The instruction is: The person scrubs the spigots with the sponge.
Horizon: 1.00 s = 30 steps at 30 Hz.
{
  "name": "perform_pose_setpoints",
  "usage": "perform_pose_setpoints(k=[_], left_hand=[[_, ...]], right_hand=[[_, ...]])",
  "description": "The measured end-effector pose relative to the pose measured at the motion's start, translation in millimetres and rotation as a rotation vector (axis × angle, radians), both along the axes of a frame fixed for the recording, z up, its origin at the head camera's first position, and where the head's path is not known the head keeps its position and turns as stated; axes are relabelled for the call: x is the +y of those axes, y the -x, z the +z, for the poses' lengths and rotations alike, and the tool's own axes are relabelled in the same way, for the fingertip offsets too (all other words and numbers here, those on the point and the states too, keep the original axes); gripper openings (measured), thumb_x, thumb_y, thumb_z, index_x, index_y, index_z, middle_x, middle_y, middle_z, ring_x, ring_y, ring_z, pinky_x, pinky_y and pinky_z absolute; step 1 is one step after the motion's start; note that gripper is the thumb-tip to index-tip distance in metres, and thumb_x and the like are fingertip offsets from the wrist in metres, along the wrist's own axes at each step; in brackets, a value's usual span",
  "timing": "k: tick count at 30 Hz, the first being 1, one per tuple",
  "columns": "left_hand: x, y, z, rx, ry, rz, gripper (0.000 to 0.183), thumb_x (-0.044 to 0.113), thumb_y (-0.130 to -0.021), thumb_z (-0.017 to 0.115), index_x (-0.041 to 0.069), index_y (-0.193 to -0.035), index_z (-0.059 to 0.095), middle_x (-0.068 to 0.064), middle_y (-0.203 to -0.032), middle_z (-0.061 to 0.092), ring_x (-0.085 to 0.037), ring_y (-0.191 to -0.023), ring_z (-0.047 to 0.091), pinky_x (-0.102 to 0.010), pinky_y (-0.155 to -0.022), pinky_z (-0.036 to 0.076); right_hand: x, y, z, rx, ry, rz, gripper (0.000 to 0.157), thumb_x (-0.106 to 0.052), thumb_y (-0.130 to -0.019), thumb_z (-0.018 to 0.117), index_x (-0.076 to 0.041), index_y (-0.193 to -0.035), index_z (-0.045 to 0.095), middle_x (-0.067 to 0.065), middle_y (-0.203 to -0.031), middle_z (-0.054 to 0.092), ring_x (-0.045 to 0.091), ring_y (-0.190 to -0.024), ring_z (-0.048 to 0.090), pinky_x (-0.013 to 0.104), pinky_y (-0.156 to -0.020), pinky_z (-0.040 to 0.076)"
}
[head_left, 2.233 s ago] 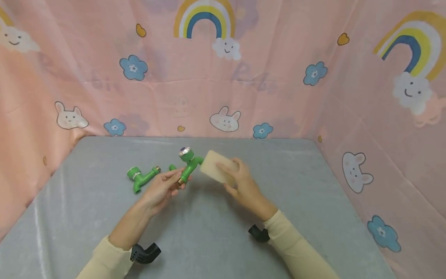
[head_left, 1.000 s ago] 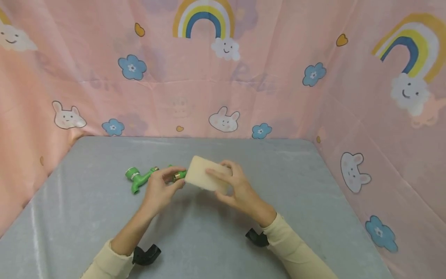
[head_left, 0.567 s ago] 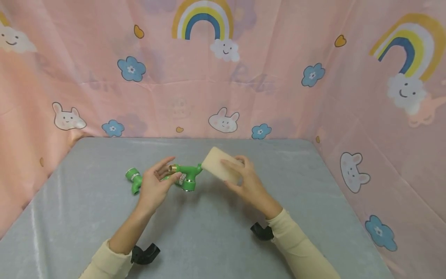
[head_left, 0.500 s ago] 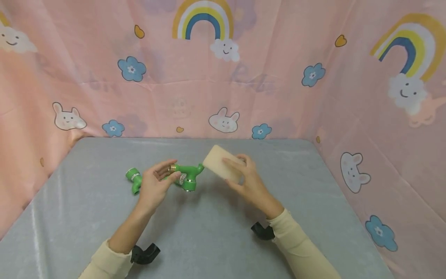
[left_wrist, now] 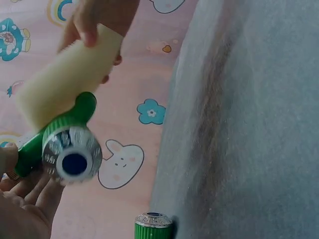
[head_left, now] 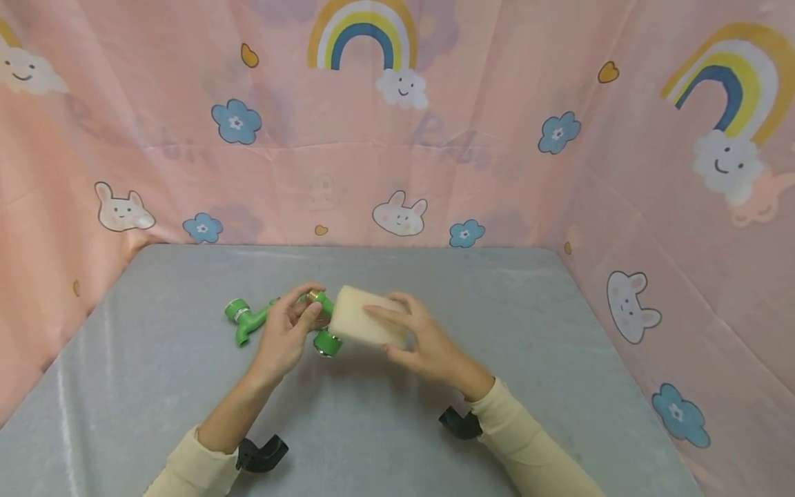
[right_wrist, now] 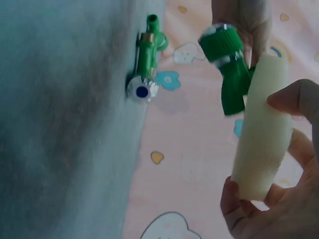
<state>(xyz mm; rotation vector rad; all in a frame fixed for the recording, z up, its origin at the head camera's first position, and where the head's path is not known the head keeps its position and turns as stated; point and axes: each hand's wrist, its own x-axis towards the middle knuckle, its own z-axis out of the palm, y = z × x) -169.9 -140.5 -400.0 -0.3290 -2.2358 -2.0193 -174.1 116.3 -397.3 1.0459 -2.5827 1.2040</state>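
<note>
Fingers of the left hand [head_left: 282, 342] pinch the green tap [head_left: 327, 343] by its brass end, above the table [head_left: 509, 310]; those of the right hand [head_left: 431, 338] grip the sponge [head_left: 357, 319] at its right, contact unclear. The step looks like wiping; the next stroke likely calls for a steady left hold. Left, a second tap [head_left: 248, 321] lies. The left wrist view shows the held tap's blue-centred cap [left_wrist: 75, 163], the right wrist view its spout [right_wrist: 233, 97]; the head view hides both.

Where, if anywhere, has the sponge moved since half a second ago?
Yes: in the head view, the sponge moved left and down against the central printed rabbit.
</note>
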Motion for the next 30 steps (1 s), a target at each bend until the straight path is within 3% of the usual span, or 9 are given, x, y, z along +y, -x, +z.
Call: perform_pose_setpoints(k=[4,10,15,17,21,25,28,30], left_hand=[[0,0.1,-0.1,-0.063,-0.048,0.009,0.043,0.005,-0.105,0.051,-0.006,-0.146,0.044,-0.038,-0.131,0.06,0.003,-0.098,0.07,-0.021,-0.087,0.059],[2,2.7,-2.6,-0.081,-0.043,0.042,0.034,0.003,-0.106,0.048,-0.01,-0.137,0.051,-0.035,-0.129,0.062,0.003,-0.097,0.069,-0.019,-0.088,0.058],[1,2.3,-4.7,-0.067,0.061,0.078,0.033,0.017,-0.11,0.041,-0.002,-0.135,0.049,-0.033,-0.12,0.068,-0.027,-0.106,0.073,-0.017,-0.08,0.058],[1,0.5,-4.9,-0.075,0.142,0.102,0.035,0.025,-0.111,0.038,0.003,-0.136,0.046,-0.03,-0.111,0.07,-0.034,-0.098,0.073,-0.018,-0.073,0.056],[4,-2.7,-5.0,-0.113,0.198,0.099,0.038,0.036,-0.111,0.03,0.01,-0.136,0.04,-0.017,-0.1,0.06,-0.017,-0.075,0.063,-0.025,-0.063,0.053],[8,-2.9,-5.8,-0.152,0.088,0.061,0.037,0.034,-0.112,0.024,0.007,-0.132,0.04,-0.01,-0.094,0.054,-0.015,-0.07,0.061,-0.029,-0.061,0.057],[8,-2.6,-5.6,-0.169,0.044,0.02,0.033,0.026,-0.112,0.033,0.006,-0.137,0.038,-0.012,-0.098,0.058,-0.013,-0.073,0.061,-0.029,-0.062,0.057],[7,-2.6,-5.3,-0.179,0.032,-0.034,0.04,0.018,-0.109,0.042,0.006,-0.145,0.033,-0.022,-0.11,0.064,-0.014,-0.083,0.066,-0.028,-0.069,0.059]], right_hand=[[8,5.1,-1.2,-0.053,-0.031,-0.06,0.06,-0.003,-0.084,0.068,-0.019,-0.142,0.06,0.024,-0.144,0.045,0.037,-0.122,0.05,0.043,-0.091,0.049],[21,11.3,3.2,-0.085,-0.097,-0.11,0.059,-0.007,-0.086,0.064,-0.019,-0.143,0.059,0.026,-0.147,0.043,0.04,-0.124,0.049,0.047,-0.091,0.049],[29,12.9,8.9,-0.11,-0.067,-0.13,0.058,-0.007,-0.087,0.062,-0.02,-0.144,0.058,0.023,-0.147,0.043,0.039,-0.125,0.047,0.045,-0.092,0.047],[28,12.1,8.6,-0.088,-0.033,-0.11,0.059,-0.007,-0.088,0.064,-0.021,-0.144,0.058,0.02,-0.145,0.045,0.036,-0.123,0.049,0.042,-0.092,0.046],[13,4.7,5.5,0.002,-0.009,-0.003,0.058,-0.011,-0.09,0.069,-0.02,-0.146,0.055,0.018,-0.145,0.046,0.034,-0.126,0.05,0.046,-0.096,0.048],[-1,-2.0,1.2,0.055,-0.063,0.06,0.057,-0.014,-0.092,0.073,-0.02,-0.146,0.056,0.02,-0.148,0.042,0.036,-0.133,0.045,0.052,-0.1,0.049],[-5,-1.3,-3.3,0.073,-0.079,0.036,0.056,-0.011,-0.091,0.074,-0.02,-0.144,0.058,0.021,-0.146,0.044,0.037,-0.131,0.046,0.053,-0.098,0.05],[-3,1.7,-5.4,0.067,-0.068,0.015,0.056,-0.009,-0.09,0.075,-0.019,-0.143,0.059,0.022,-0.144,0.044,0.038,-0.129,0.046,0.053,-0.098,0.05]])
